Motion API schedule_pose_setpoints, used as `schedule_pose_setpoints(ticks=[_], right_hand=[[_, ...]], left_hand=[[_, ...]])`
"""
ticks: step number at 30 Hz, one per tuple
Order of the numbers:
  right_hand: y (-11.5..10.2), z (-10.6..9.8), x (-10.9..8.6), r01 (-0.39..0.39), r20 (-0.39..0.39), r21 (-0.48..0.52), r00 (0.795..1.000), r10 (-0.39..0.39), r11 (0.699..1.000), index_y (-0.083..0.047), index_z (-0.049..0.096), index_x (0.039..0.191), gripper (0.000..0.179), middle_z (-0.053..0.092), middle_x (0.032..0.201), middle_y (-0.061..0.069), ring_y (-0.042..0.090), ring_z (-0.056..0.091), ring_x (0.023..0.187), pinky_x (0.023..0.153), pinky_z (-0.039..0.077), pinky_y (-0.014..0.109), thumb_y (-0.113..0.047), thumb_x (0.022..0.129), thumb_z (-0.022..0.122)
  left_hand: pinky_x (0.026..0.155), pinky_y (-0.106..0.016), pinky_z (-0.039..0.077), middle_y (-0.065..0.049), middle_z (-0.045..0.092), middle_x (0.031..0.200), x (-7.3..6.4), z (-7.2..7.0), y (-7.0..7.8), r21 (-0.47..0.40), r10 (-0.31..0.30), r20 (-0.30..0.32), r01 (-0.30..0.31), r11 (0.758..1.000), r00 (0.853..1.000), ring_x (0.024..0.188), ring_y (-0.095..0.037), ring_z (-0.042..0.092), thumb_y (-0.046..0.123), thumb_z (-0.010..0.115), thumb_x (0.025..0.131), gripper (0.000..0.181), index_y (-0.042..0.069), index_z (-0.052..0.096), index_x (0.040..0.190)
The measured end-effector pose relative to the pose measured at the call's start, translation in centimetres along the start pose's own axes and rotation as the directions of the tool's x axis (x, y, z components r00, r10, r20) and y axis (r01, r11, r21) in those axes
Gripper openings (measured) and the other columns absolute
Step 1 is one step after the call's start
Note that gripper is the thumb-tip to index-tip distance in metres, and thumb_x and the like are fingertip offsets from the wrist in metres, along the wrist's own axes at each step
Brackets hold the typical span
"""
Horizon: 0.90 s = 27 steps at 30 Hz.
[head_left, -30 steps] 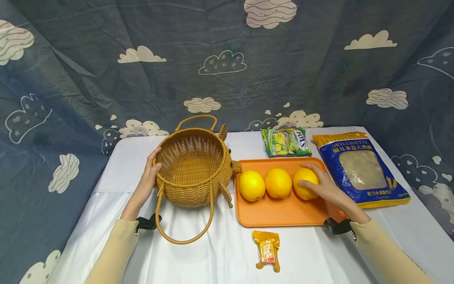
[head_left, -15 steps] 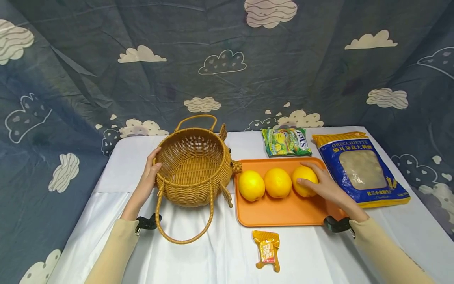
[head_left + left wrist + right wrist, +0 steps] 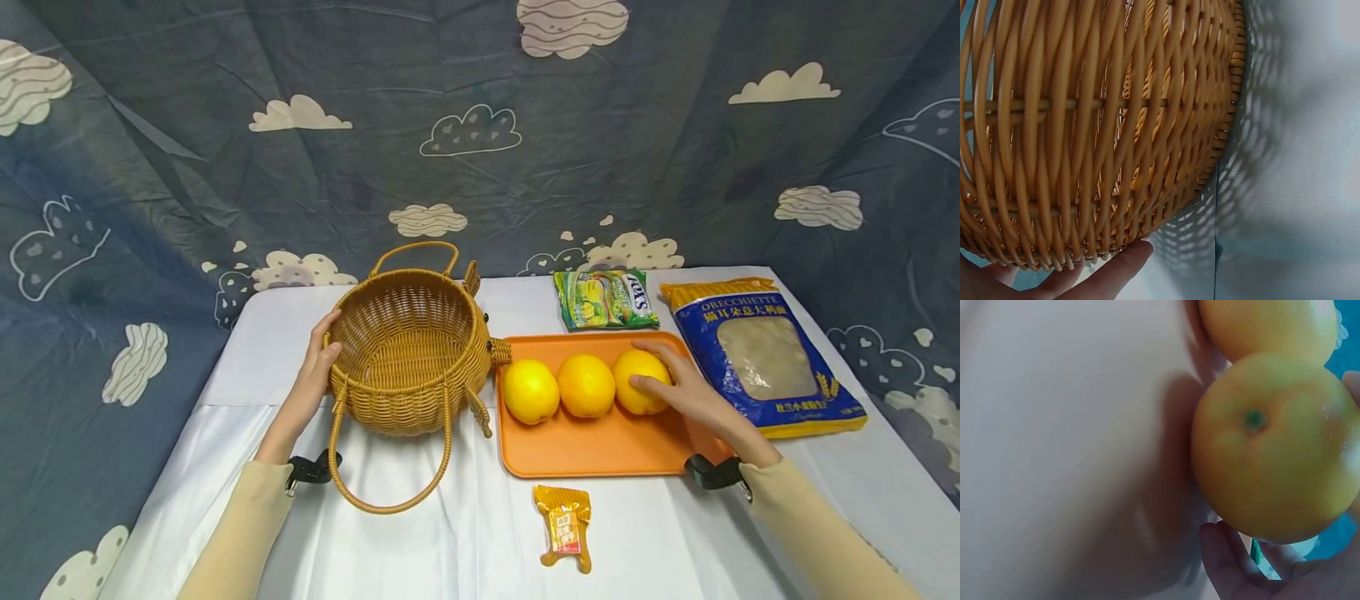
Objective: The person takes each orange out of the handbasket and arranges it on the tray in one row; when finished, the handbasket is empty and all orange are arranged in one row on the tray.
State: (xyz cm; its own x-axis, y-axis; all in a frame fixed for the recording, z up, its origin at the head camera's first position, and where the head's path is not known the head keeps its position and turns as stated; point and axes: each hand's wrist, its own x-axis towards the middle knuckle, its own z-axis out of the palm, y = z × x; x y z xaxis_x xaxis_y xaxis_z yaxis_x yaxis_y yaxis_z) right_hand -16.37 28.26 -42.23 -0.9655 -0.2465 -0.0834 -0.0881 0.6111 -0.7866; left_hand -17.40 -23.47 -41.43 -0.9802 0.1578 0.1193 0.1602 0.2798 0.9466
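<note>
On the left of the table a wicker basket [image 3: 408, 408], shaped like an animal with looped handles, stands with its mouth up and nothing inside. My left hand [image 3: 313, 371] grips its left rim; in the left wrist view the fingers [image 3: 1119, 265] lie against the weave. Three oranges sit in a row on an orange tray [image 3: 585, 454]: a left one [image 3: 531, 392], a middle one [image 3: 587, 386] and a right one [image 3: 637, 379]. My right hand [image 3: 686, 387] holds the right orange between thumb and fingers. The right wrist view shows this orange [image 3: 1272, 450] close up, touching or nearly touching its neighbour.
A green candy bag [image 3: 606, 300] lies behind the tray. To the right is a blue orecchiette pasta bag [image 3: 768, 358]. A small golden snack packet [image 3: 564, 529] lies in front of the tray. Cloud-patterned cloth [image 3: 480, 183] surrounds the white table [image 3: 450, 550].
The right orange has shifted slightly to the left and away, close to the middle one, with my right hand on it. My left hand and the basket have stayed in place.
</note>
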Motion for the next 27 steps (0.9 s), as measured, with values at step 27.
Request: schedule_pose_setpoints(ticks=[27], right_hand=[[-0.04, 0.08, 0.09, -0.055, 0.057, 0.038, 0.997, 0.053, 0.998, -0.009, 0.021, 0.151, 0.072, 0.022, 0.146, 0.027, 0.046, 0.029, 0.122, 0.097, 0.024, 0.067, -0.032, 0.095, 0.059]], left_hand=[[0.084, -0.071, 0.035, -0.012, 0.000, 0.157, -0.08, -0.46, -0.10, 0.028, -0.013, 0.022, 0.013, 1.000, 1.000, 0.132, -0.051, 0.021, 0.037, 0.029, 0.102, 0.058, 0.026, 0.007, 0.154]])
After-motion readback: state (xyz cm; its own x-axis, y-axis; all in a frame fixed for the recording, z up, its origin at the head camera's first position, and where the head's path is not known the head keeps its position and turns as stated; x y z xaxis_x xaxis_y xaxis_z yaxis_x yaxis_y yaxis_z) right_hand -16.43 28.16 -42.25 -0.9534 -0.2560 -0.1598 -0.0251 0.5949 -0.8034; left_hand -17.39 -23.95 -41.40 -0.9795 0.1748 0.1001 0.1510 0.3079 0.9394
